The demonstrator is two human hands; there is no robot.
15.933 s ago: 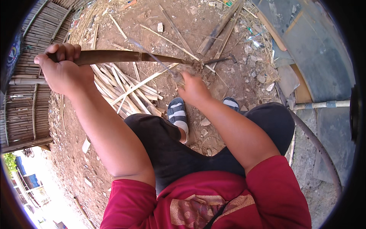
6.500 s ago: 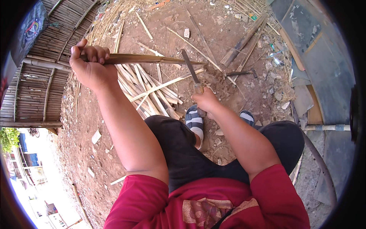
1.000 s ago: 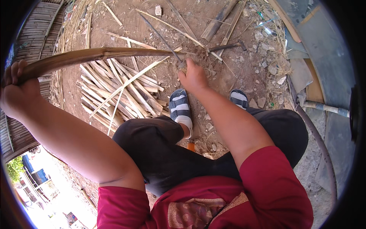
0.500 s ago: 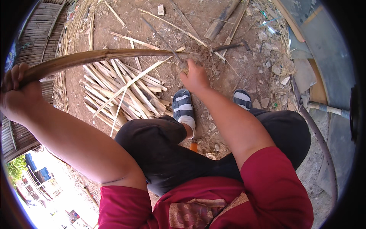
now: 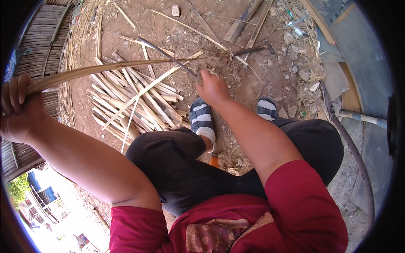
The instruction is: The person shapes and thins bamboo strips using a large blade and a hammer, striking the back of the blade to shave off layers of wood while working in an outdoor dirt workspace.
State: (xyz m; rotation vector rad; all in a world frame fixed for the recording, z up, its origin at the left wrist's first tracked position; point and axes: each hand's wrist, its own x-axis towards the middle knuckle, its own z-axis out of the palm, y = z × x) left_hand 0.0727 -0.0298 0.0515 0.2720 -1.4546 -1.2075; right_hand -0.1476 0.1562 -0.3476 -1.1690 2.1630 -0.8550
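My left hand (image 5: 17, 111) is raised at the far left and grips one end of a long brown bamboo strip (image 5: 109, 68). The strip runs to the right and slightly up, over a heap of split bamboo pieces. My right hand (image 5: 211, 86) is closed around the handle of a long dark knife (image 5: 168, 55). The blade points up and to the left and meets the far end of the strip. Below my right hand are my two feet in grey sandals (image 5: 202, 122) on the dirt.
A heap of pale split bamboo pieces (image 5: 135, 105) lies on the dirt ground left of my feet. Loose sticks and stones are scattered further out. A woven bamboo wall (image 5: 36, 46) stands at the left. A curved hose (image 5: 354, 152) and grey slabs are at the right.
My right hand and the knife have shifted slightly to the left along the strip. The left hand keeps its grip on the strip's end at the far left.
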